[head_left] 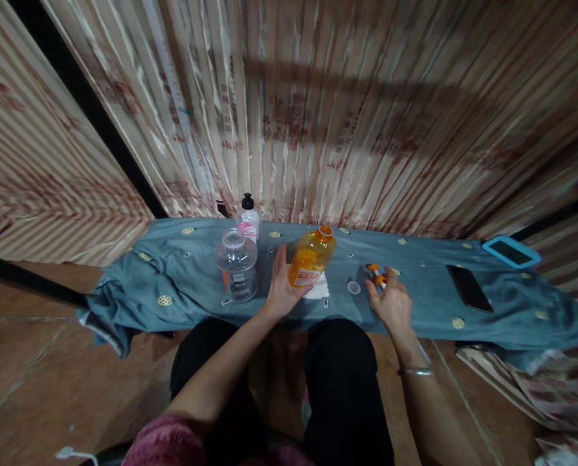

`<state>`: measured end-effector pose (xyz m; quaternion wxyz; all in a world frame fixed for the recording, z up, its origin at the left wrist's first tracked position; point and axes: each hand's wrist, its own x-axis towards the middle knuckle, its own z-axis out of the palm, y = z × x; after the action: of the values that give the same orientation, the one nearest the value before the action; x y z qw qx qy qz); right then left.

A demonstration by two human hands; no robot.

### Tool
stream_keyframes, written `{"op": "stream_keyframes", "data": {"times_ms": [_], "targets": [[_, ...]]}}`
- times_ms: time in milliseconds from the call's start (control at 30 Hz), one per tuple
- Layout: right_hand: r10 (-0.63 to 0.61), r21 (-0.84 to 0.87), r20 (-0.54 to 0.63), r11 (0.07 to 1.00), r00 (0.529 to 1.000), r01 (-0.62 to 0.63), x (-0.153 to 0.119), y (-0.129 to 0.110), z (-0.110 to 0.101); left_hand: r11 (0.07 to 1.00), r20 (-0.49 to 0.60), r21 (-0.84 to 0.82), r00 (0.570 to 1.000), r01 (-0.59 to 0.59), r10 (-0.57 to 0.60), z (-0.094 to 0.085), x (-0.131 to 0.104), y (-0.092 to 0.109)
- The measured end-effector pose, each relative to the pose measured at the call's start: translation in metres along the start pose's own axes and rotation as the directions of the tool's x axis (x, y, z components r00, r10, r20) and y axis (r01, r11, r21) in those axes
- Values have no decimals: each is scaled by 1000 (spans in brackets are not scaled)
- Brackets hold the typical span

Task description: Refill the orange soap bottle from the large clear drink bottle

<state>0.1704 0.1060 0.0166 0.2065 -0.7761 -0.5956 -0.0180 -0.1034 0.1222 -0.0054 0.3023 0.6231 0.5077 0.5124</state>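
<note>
An uncapped, see-through orange bottle (312,257) leans to the right above a white cloth (319,287). My left hand (285,289) is closed round its left side near the base, with some fingers hidden behind it. Over to the right, my right hand (391,301) has thumb and fingers around a small orange-and-white piece (380,279), too small to identify surely. Another orange bit (373,266) lies just beyond it. A round clear lid (353,287) rests on the blue-green cloth between the two hands.
A clear wide plastic jar (237,268) stands left of my left hand, with a black-topped bottle (250,220) behind it. A black phone (469,288) and a blue-framed device (511,251) lie at the right. Striped curtain (308,129) hangs behind the cloth-covered table (172,259).
</note>
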Motion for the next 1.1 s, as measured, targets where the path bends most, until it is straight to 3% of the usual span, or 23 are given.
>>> {"op": "stream_keyframes", "data": {"times_ms": [100,200,267,367,433,500,600,767,833,967,1100], "targets": [[-105,199,-83,973,991,120,-21,-31,-11,1000,-12,3,1000,-27,27,-17,-33,8],[-222,372,-108,895,969,247,-50,-65,-13,999,19,-8,999,35,-35,-40,-76,14],[-321,462,-86,826,943,323,-69,-85,-6,996,-46,6,995,85,-85,-57,-100,15],[-440,557,-11,743,898,371,-90,-104,14,991,-246,12,961,135,-128,-84,-116,14],[-470,590,43,724,882,357,-98,-107,29,992,-419,18,902,125,-106,-99,-110,12],[-477,606,98,725,873,328,-101,-106,41,995,-489,30,870,97,-70,-109,-95,10],[-484,626,163,724,860,289,-102,-105,50,990,-495,9,861,138,-116,-113,-64,7],[-514,673,232,698,826,244,-104,-114,52,989,-474,-17,869,149,-139,-99,-26,0],[-526,690,250,686,813,232,-106,-118,53,987,-465,-12,873,159,-146,-94,-21,-5],[-547,711,276,670,791,214,-108,-121,55,957,-497,-11,828,291,-258,-89,-16,-17],[-558,724,303,662,773,195,-109,-121,58,954,-515,6,819,299,-254,-90,-14,-24]]}}
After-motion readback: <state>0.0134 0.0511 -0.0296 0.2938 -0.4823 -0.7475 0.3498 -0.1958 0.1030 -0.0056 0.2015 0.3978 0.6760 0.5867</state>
